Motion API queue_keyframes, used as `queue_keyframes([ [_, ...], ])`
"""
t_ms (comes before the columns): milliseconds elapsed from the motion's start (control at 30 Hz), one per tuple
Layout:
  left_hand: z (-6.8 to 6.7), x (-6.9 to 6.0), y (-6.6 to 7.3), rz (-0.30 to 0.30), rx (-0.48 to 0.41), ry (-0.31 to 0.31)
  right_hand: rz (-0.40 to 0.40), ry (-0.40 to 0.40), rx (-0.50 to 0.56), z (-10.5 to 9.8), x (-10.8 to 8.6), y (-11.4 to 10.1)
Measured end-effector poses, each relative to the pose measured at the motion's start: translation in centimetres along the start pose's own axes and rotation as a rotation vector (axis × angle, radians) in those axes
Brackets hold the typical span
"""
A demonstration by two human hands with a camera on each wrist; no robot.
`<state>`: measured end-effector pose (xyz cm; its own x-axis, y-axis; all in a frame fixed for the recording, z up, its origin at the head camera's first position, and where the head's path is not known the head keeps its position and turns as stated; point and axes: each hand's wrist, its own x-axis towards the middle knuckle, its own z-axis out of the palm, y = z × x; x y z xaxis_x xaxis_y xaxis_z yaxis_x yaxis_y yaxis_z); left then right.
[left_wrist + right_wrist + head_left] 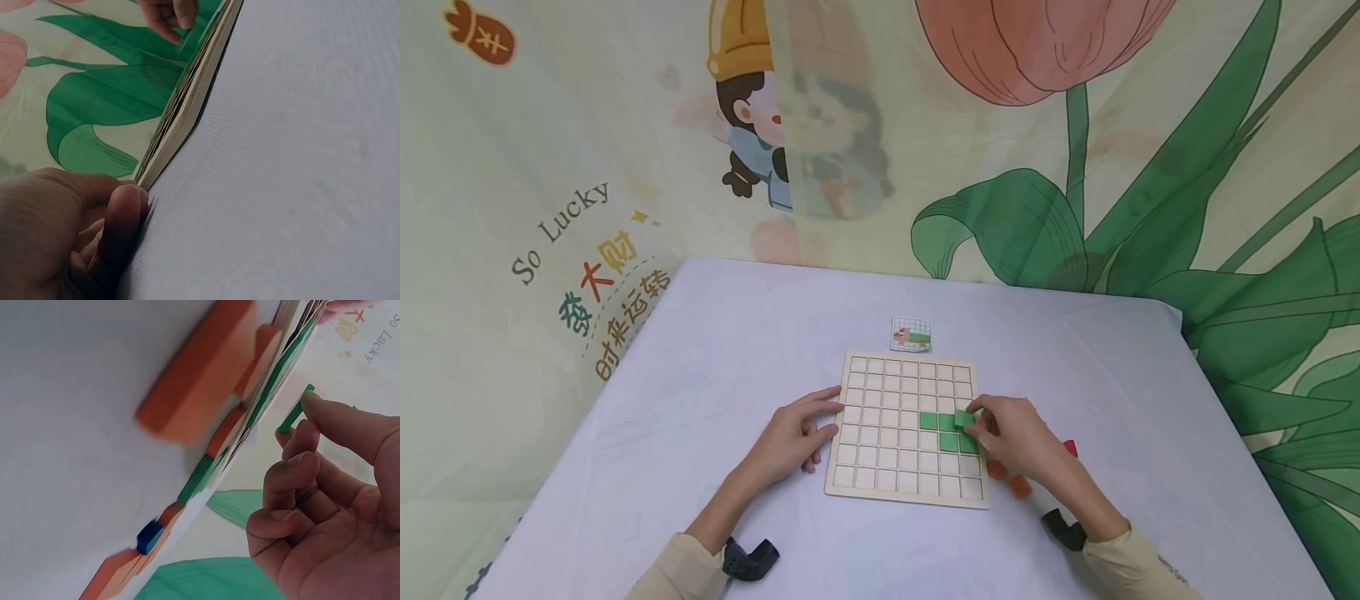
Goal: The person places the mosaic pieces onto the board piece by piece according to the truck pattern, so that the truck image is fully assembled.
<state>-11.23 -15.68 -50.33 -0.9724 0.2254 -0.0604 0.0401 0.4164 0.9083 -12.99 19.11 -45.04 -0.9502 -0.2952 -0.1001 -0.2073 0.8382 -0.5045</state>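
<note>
A wooden grid board (pixel 865 457) lies on the white-covered table, with several green square tiles (pixel 949 442) set in cells near its right side. My right hand (pixel 1017 429) pinches one more green square tile (pixel 296 414) between thumb and index finger, over the board's right part. In the right wrist view that tile is tilted and apart from the board, while the other fingers curl toward the palm. My left hand (pixel 792 435) touches the board's left edge with thumb and fingertips; the left wrist view shows the thumb (pixel 125 209) against the rim.
A small picture card (pixel 911 334) with a gridded pattern lies behind the board. Right of the board are orange pieces (pixel 1019 487) and a red piece (pixel 1071 448), partly behind my right arm. A blue piece (pixel 149 537) and a loose green piece (pixel 196 479) show in the right wrist view.
</note>
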Motion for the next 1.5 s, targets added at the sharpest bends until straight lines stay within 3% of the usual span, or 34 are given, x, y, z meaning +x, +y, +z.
queue_keyframes([
  [267,0.1,0.1,-0.3,0.029,-0.021,-0.004,-0.04,0.007,-0.01,0.7,-0.3,-1.0],
  [767,-0.1,0.1,-0.3,0.025,0.009,-0.002,-0.052,-0.032,-0.061,2.3,-0.2,-3.0],
  [1500,0.0,0.1,-0.3,0.022,0.008,-0.003,-0.069,-0.025,-0.109,3.4,0.0,-3.2],
])
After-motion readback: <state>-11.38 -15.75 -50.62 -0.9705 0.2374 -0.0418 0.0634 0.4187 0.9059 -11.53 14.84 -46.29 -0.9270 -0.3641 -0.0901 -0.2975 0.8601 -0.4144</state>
